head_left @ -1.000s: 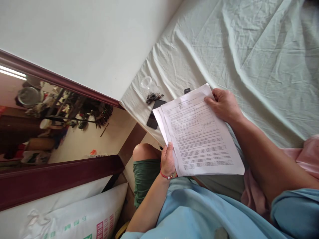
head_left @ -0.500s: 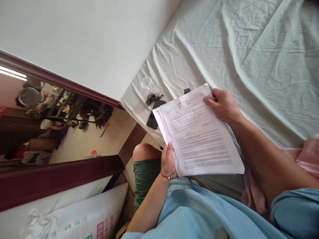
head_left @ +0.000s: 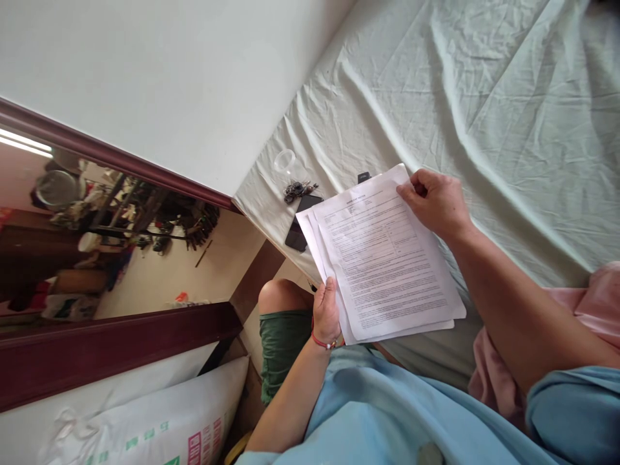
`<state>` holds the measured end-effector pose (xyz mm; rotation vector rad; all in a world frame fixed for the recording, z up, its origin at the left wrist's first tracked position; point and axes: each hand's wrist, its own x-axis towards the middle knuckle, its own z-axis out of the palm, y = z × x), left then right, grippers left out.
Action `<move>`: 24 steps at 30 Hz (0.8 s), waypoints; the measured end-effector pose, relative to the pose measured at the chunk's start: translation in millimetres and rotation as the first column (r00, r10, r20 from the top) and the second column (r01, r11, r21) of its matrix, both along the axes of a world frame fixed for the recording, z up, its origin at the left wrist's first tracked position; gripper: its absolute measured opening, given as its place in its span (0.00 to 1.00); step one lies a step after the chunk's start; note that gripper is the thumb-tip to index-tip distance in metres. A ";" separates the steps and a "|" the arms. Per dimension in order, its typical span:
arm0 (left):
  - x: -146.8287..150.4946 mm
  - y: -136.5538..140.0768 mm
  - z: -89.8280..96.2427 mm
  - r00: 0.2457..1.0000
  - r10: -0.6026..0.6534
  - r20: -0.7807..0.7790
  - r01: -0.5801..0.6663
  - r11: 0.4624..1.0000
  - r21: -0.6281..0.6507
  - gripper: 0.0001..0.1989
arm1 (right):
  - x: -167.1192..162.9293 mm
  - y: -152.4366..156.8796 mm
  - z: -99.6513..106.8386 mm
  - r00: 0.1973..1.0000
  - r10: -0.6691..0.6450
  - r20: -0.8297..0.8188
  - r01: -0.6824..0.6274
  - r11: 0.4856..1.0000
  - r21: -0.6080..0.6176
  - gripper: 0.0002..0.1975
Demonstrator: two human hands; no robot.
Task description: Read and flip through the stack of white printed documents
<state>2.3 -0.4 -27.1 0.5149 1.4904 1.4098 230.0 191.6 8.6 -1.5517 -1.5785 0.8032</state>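
Note:
Several printed paper sheets (head_left: 382,265) lie loosely stacked and tilted over my lap and the bed's edge. My left hand (head_left: 327,313) grips their left edge, thumb on top and fingers hidden underneath. At the top right corner, my right hand (head_left: 436,199) pinches the paper between thumb and curled fingers. The top sheet carries a heading and dense lines of text. Sheets below it stick out unevenly at the left and bottom right. Behind the upper left corner, a dark phone (head_left: 298,236) is partly covered by the paper.
On the pale bed sheet (head_left: 508,116) lie a clear plastic cup (head_left: 289,165), a tangled dark cord (head_left: 299,190) and a small black object (head_left: 363,176). A white panel (head_left: 145,84) with a maroon frame stands at left. White printed sacks (head_left: 159,413) sit lower left.
My right hand's grip on the top right corner has shifted slightly, its back lifting. The bottom right corner of the sheets has moved left and up, showing a lower sheet's edge.

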 end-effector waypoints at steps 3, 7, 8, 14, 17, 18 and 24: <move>0.2 0.0 0.4 1.000 0.002 0.005 -0.002 1.000 0.004 0.27 | -1.3 -2.2 0.8 0.998 -0.008 -0.056 0.011 0.999 0.043 0.11; 0.0 0.1 0.2 1.000 0.004 0.019 -0.004 1.000 -0.002 0.28 | -4.0 -3.8 -1.7 0.996 -0.007 -0.084 0.016 0.995 0.102 0.10; -0.1 0.1 0.1 1.000 0.006 0.019 -0.006 1.000 -0.003 0.28 | -4.8 -4.2 -1.9 0.997 -0.010 -0.081 0.019 0.993 0.112 0.10; -0.5 0.3 0.6 1.000 -0.009 0.019 0.009 1.000 0.007 0.27 | -8.4 -8.4 2.0 0.998 -0.024 -0.065 0.036 0.982 0.186 0.08; -0.5 0.2 1.2 0.999 -0.015 0.033 0.015 1.000 0.009 0.27 | -8.4 -9.2 1.4 0.997 0.009 -0.076 0.007 0.978 0.210 0.09; -0.5 0.2 1.4 0.999 -0.015 0.037 0.015 1.000 0.009 0.27 | -8.3 -9.1 0.8 0.996 0.021 -0.085 -0.003 0.978 0.207 0.09; -0.6 0.0 1.9 0.998 -0.019 0.061 0.019 1.000 0.004 0.27 | -8.6 -9.4 1.5 0.995 0.030 -0.094 -0.018 0.992 0.122 0.09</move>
